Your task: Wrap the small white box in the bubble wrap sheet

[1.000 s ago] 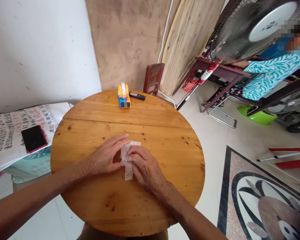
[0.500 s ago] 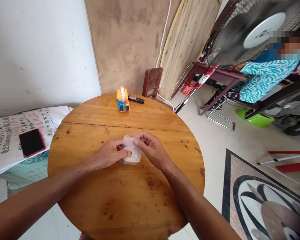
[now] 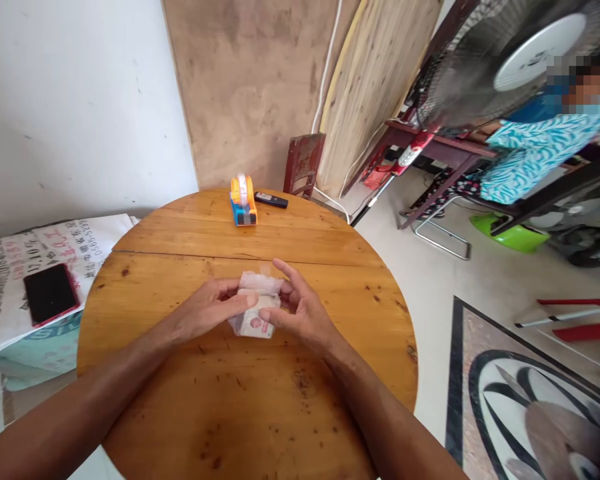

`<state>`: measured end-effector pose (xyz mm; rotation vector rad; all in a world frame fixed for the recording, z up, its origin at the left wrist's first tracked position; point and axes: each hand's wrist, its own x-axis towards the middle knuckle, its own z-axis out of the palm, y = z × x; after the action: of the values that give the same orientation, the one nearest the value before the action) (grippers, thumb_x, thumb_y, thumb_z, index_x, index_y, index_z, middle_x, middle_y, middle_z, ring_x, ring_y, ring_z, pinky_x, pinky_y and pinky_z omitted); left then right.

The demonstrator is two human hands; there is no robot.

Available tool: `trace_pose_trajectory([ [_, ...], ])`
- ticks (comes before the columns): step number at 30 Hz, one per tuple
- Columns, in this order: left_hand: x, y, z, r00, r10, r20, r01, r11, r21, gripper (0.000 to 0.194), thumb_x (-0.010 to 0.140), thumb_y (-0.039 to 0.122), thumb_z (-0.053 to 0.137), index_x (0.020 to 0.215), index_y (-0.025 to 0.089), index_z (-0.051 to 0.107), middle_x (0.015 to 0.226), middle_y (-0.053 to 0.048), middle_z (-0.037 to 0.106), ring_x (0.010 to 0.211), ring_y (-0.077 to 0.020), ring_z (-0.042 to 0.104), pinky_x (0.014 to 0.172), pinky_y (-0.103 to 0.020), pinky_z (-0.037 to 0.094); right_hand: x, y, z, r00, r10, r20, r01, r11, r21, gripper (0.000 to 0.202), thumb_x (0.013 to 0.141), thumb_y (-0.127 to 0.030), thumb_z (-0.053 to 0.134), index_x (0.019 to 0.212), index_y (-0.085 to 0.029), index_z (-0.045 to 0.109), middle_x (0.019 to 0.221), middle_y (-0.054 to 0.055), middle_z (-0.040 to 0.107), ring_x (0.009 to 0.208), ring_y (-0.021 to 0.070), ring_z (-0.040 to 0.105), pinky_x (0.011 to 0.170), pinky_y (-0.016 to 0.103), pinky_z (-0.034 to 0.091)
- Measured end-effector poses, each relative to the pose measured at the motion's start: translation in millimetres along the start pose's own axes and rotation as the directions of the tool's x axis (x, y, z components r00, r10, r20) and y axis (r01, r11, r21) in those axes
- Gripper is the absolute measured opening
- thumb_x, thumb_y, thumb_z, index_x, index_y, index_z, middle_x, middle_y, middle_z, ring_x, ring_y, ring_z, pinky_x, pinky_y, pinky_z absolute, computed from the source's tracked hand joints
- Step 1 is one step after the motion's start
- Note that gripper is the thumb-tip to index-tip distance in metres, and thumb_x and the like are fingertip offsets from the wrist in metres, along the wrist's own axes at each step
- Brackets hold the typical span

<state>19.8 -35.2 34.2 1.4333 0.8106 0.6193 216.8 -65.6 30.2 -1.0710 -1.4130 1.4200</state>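
Observation:
A small white box with pinkish print lies on the wooden table, partly covered by translucent plastic wrap. The wrap stands up along its far side. My left hand grips the box from the left, thumb across the top and fingers mostly hidden behind. On the right, my right hand holds it with the thumb on the top face, while the index finger is lifted and stretched away. Beyond both hands stands an orange and blue tape dispenser with a roll of tape in it.
A black remote-like device lies beside the dispenser. At left, a phone rests on printed sheets. A chair stands behind the table. To the right are a running fan and a seated person.
The box has tipped so its printed face shows more. My right hand has gone from pinching the raised wrap to holding the box's right side. The view has shifted slightly.

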Motion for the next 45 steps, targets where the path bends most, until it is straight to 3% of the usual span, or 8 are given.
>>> trace_pose_trajectory([
  [4, -1, -10, 2.3, 0.973, 0.135, -0.189, -0.124, 0.99, 0.067, 0.06, 0.071, 0.036, 0.069, 0.124, 0.018, 0.048, 0.12, -0.013, 0.063, 0.103, -0.0253, 0.064, 0.087, -0.041, 0.053, 5, 7, -4, 0.998, 0.049, -0.026, -0.047, 0.995, 0.085, 0.1, 0.062, -0.04, 0.085, 0.144, -0.024, 0.029, 0.118, 0.009, 0.067, 0.102, 0.0242, 0.067, 0.092, 0.043, 0.053],
  [7, -4, -18, 6.7, 0.899, 0.281, -0.335, -0.13, 0.903, 0.409, 0.047, 0.07, 0.029, 0.068, 0.112, 0.019, 0.051, 0.114, -0.01, 0.06, 0.105, -0.024, 0.059, 0.092, -0.043, 0.049, 8, 16, -6, 0.995, 0.084, -0.047, -0.08, 0.994, 0.077, 0.1, 0.062, -0.039, 0.085, 0.143, -0.022, 0.029, 0.117, 0.01, 0.068, 0.102, 0.0243, 0.067, 0.093, 0.043, 0.052],
  [12, -4, -20, 13.1, 0.857, 0.463, -0.227, -0.19, 0.693, 0.695, 0.034, 0.075, 0.024, 0.064, 0.107, 0.02, 0.056, 0.102, -0.007, 0.062, 0.098, -0.024, 0.057, 0.087, -0.041, 0.049, 13, 22, -10, 0.995, 0.079, -0.063, -0.081, 0.996, -0.037, 0.091, 0.072, -0.04, 0.075, 0.146, -0.02, 0.026, 0.116, 0.01, 0.068, 0.097, 0.0232, 0.068, 0.086, 0.041, 0.054],
  [15, 2, -20, 14.3, 0.875, 0.448, -0.182, -0.218, 0.7, 0.68, 0.039, 0.077, 0.025, 0.064, 0.115, 0.02, 0.057, 0.107, -0.008, 0.065, 0.101, -0.0243, 0.059, 0.088, -0.04, 0.049, 14, 25, -12, 0.997, 0.013, -0.08, -0.035, 0.961, -0.274, 0.082, 0.082, -0.041, 0.064, 0.149, -0.016, 0.024, 0.117, 0.012, 0.067, 0.098, 0.0242, 0.066, 0.085, 0.042, 0.053],
  [21, 8, -23, 15.3, 0.899, 0.383, -0.214, -0.172, 0.755, 0.632, 0.031, 0.08, 0.03, 0.061, 0.109, 0.019, 0.063, 0.098, -0.006, 0.066, 0.089, -0.0207, 0.062, 0.079, -0.034, 0.052, 6, 19, -21, 0.938, -0.323, -0.13, 0.13, 0.672, -0.729, 0.067, 0.084, -0.047, 0.06, 0.141, -0.016, 0.042, 0.13, 0.018, 0.058, 0.112, 0.03, 0.058, 0.099, 0.053, 0.043],
  [32, 4, -23, 18.2, 0.916, 0.346, -0.203, -0.189, 0.819, 0.541, 0.048, 0.073, 0.022, 0.063, 0.12, 0.021, 0.056, 0.113, -0.008, 0.062, 0.098, -0.0213, 0.063, 0.082, -0.034, 0.054, -2, 10, -22, 0.962, -0.25, 0.108, 0.251, 0.661, -0.708, 0.062, 0.086, -0.044, 0.064, 0.141, -0.023, 0.046, 0.13, 0.013, 0.061, 0.116, 0.0276, 0.057, 0.1, 0.048, 0.043],
  [42, 9, -25, 15.9, 0.959, 0.193, -0.206, -0.083, 0.891, 0.446, 0.055, 0.077, 0.03, 0.062, 0.13, 0.018, 0.053, 0.128, -0.012, 0.063, 0.115, -0.0272, 0.061, 0.1, -0.045, 0.048, 3, 10, -21, 0.98, -0.16, 0.12, 0.199, 0.729, -0.655, 0.055, 0.088, -0.041, 0.059, 0.138, -0.019, 0.048, 0.128, 0.012, 0.063, 0.117, 0.0277, 0.056, 0.101, 0.049, 0.039],
  [45, 11, -28, 12.6, 0.958, 0.171, -0.231, -0.041, 0.877, 0.479, 0.054, 0.078, 0.036, 0.063, 0.128, 0.017, 0.056, 0.125, -0.013, 0.064, 0.111, -0.0283, 0.062, 0.097, -0.045, 0.05, 5, 7, -25, 0.981, -0.196, 0.011, 0.16, 0.768, -0.62, 0.052, 0.087, -0.043, 0.058, 0.132, -0.018, 0.053, 0.124, 0.011, 0.065, 0.11, 0.0253, 0.059, 0.093, 0.043, 0.045],
])
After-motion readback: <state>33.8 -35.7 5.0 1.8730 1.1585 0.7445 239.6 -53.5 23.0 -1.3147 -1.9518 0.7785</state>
